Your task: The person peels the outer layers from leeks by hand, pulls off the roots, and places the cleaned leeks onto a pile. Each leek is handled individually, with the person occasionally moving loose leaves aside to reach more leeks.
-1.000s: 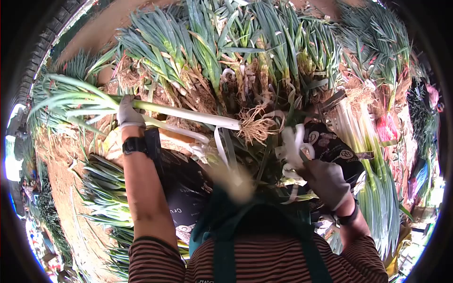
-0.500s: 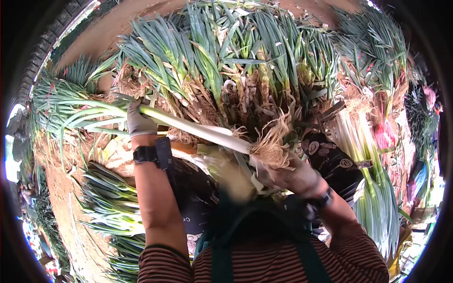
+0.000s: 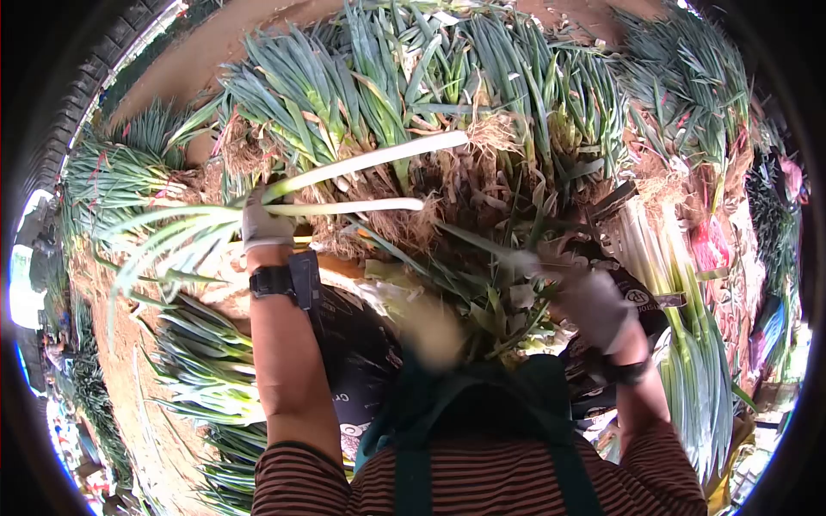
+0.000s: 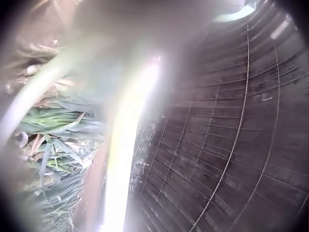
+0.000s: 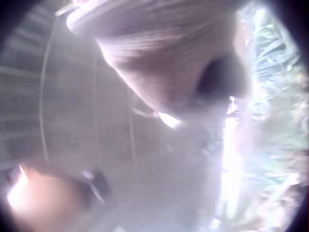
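Observation:
Pale-gloved, my left hand (image 3: 265, 225) grips two long green onions where white stem meets green leaf. The upper onion (image 3: 370, 162) slants up to a root tuft (image 3: 492, 133); the lower onion (image 3: 344, 207) lies nearly level, its white end by some roots. Their leaves droop to the left. In the left wrist view, a blurred stem (image 4: 120, 164) runs down from the hand. My gloved right hand (image 3: 595, 311), motion-blurred, is above my right thigh, fingers curled round the end of a leaf strip (image 3: 482, 243). The right wrist view shows the glove (image 5: 164, 53) close up.
Bundled onions (image 3: 379, 95) lie across the back, roots toward me. White-stemmed onions (image 3: 680, 327) lie at right, and a leafy pile (image 3: 202, 361) at left. Peeled leaves (image 3: 490, 301) cover the middle near my lap. Bare soil (image 3: 120, 344) shows at far left.
The onions' root ends have swung up and away from me, and the two stems now spread apart. My right hand has moved from the roots back to the right.

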### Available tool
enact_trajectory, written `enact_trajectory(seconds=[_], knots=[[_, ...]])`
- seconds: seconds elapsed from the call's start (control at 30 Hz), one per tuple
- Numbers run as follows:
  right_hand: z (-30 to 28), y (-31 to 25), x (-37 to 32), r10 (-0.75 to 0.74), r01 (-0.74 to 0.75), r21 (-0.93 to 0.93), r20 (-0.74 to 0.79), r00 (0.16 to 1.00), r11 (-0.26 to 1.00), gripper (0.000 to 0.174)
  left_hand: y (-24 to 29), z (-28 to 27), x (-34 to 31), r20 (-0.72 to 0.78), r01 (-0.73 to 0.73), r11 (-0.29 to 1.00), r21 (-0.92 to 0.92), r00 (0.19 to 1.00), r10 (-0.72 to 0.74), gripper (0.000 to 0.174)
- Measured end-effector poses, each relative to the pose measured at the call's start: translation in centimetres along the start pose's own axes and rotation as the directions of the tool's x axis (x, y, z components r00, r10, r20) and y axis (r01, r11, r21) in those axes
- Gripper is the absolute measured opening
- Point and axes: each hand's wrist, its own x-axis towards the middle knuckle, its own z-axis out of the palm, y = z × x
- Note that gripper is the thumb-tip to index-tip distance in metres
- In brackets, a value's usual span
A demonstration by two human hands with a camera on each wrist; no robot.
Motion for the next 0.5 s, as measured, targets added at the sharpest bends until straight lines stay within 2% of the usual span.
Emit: enact_trajectory(seconds=[0.03, 0.07, 0.1, 0.13, 0.17, 0.27, 0.3, 0.37, 0.43, 0.47, 0.5], knots=[[-1.5, -1.9, 2.0, -0.111, 0.088, 0.444, 0.026, 0.993, 0.892, 0.041, -0.5, 0.7, -0.8, -0.011, -0.030, 0.999, 0.037, 0.999, 0.031, 0.014], [-0.2, -2.5, 2.4, -0.064, 0.303, 0.619, -0.378, 0.924, 0.724, 0.038, -1.1, 0.5, -0.1, 0.061, -0.020, 1.000, -0.004, 0.998, 0.020, 0.015], [-1.7, -2.6, 2.9, 0.050, 0.343, 0.778, -0.431, 0.901, 0.527, 0.033, -1.6, -0.3, 0.5, 0.120, -0.007, 0.999, -0.041, 0.993, 0.012, 0.015], [-2.6, -2.1, 3.0, 0.073, 0.356, 0.869, -0.403, 0.912, 0.343, 0.031, -1.3, -0.1, 0.3, 0.045, 0.098, 0.980, -0.172, 0.995, -0.092, 0.016], [-3.2, -1.7, 3.4, 0.098, 0.351, 0.925, -0.367, 0.925, 0.147, 0.030, -1.5, 0.3, -0.1, 0.075, 0.098, 0.976, -0.196, 0.994, -0.084, 0.016], [-5.4, -2.8, 5.8, 0.029, 0.431, 0.872, -0.449, 0.893, 0.233, 0.034, -2.2, 3.3, -2.3, 0.088, 0.067, 0.971, -0.229, 0.995, -0.048, 0.023], [-6.0, -3.7, 6.8, 0.000, 0.441, 0.878, -0.449, 0.894, 0.188, 0.040, -2.5, 4.3, -3.4, 0.124, 0.062, 0.972, -0.226, 0.992, -0.035, 0.027], [-6.6, -6.2, 9.7, -0.062, 0.459, 0.883, -0.455, 0.889, 0.098, 0.054, -3.5, 5.5, -4.0, 0.203, 0.114, 0.927, -0.359, 0.978, -0.042, 0.027], [-4.9, -10.0, 14.2, 0.043, 0.570, 0.792, -0.576, 0.816, -0.218, 0.067, -4.1, 7.4, -6.3, 0.324, 0.182, 0.913, -0.366, 0.944, -0.059, 0.027], [-5.3, -10.9, 15.4, 0.072, 0.562, 0.741, -0.579, 0.812, -0.369, 0.073, -4.2, 8.9, -8.2, 0.318, 0.157, 0.926, -0.343, 0.947, -0.043, 0.025], [-5.7, -11.7, 16.7, 0.102, 0.544, 0.664, -0.582, 0.807, -0.513, 0.080, -4.0, 10.2, -10.6, 0.409, 0.159, 0.951, -0.265, 0.912, -0.039, 0.024]])
